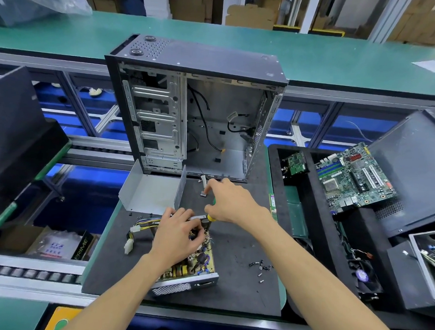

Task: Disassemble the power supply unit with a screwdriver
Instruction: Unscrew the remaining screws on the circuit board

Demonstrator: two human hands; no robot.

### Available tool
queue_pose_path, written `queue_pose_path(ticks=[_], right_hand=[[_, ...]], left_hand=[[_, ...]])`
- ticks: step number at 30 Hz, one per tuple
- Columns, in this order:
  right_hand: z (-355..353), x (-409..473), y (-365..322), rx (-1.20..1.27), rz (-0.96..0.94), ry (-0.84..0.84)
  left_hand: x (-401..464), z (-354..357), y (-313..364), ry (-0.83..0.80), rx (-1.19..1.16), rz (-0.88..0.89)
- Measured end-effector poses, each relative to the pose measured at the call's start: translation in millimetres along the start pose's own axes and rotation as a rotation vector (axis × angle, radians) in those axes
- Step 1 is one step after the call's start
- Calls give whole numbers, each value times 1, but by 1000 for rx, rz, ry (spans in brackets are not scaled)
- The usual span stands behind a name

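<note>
Power supply (191,264): open, low centre on my dark surface (238,297).
Left hand (179,232): fingers curled into its wires.
Right hand (232,202): fingers clamped on screwdriver (209,217), at 2 o'clock of the supply.
Screws (260,266): loose at 3 o'clock.

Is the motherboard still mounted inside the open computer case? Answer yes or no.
No: the motherboard lies outside on the right, while the computer case holds only loose cables and bare metal.

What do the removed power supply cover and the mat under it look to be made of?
Power supply cover: thin sheet metal by the look, matte light grey, bent into sharp-edged walls with small holes. Mat: dark, dull, slightly grainy surface with no shine, probably rubber or foam, though the picture leaves that open.
</note>
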State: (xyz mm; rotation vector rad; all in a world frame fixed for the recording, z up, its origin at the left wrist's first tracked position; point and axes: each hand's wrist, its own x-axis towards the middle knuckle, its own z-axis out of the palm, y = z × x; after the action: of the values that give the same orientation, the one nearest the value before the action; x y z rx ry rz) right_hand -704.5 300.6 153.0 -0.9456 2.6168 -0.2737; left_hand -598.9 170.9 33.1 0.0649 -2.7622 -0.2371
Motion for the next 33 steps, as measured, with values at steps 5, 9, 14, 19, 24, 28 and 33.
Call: queue_pose_path(ticks=[5,9,14,19,24,28,33], right_hand=[[4,0,-1,68,24,62],[1,-4,-2,91,-27,44],[3,-1,-3,76,51,68],[-1,-2,0,74,-41,9],[7,-2,1,138,-11,106],[10,-4,4,262,-110,109],[22,-3,5,380,-39,255]], left_hand=[[1,-1,1,-4,-4,-2],[0,-1,1,-3,0,2],[1,0,0,0,-4,4],[1,0,-1,-13,-7,2],[1,0,0,-8,-5,1],[0,0,0,4,-6,7],[0,-1,1,11,-14,3]])
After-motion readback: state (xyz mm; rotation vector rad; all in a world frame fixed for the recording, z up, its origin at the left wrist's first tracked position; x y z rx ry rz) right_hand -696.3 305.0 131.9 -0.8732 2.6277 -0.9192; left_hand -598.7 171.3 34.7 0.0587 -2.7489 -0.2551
